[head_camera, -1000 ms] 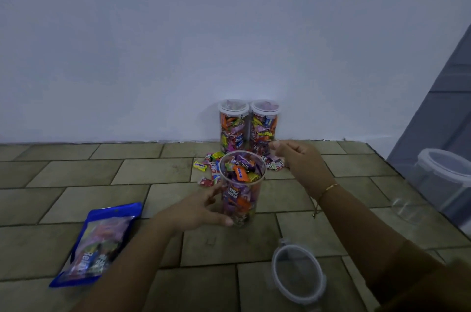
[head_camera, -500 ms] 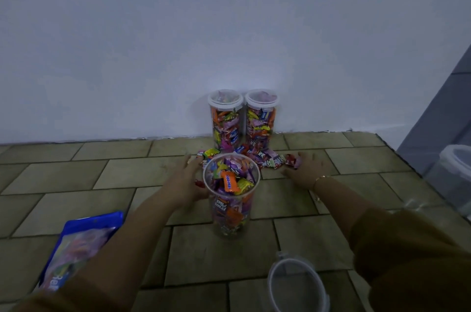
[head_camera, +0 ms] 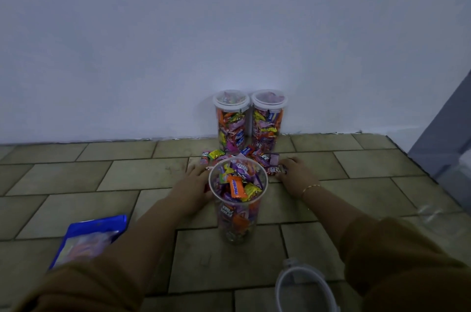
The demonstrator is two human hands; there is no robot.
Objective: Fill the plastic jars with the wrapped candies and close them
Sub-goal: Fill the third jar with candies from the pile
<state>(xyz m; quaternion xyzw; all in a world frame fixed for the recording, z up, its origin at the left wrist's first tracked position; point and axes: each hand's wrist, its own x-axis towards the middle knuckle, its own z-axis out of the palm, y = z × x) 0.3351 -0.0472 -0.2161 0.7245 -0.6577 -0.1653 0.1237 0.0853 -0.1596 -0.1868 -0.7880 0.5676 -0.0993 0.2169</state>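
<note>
Gathering the loose candies (head_camera: 265, 159) heaped at twelve o'clock behind the nearly full open jar (head_camera: 238, 199), the left hand (head_camera: 191, 184) and right hand (head_camera: 297, 179) lie flat with fingers spread and should scoop inward together without tipping it.

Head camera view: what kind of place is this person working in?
Probably a room in a home, with the person working on the floor. It shows a tiled floor meeting a plain pale wall, and candy jars standing right on the tiles.
</note>
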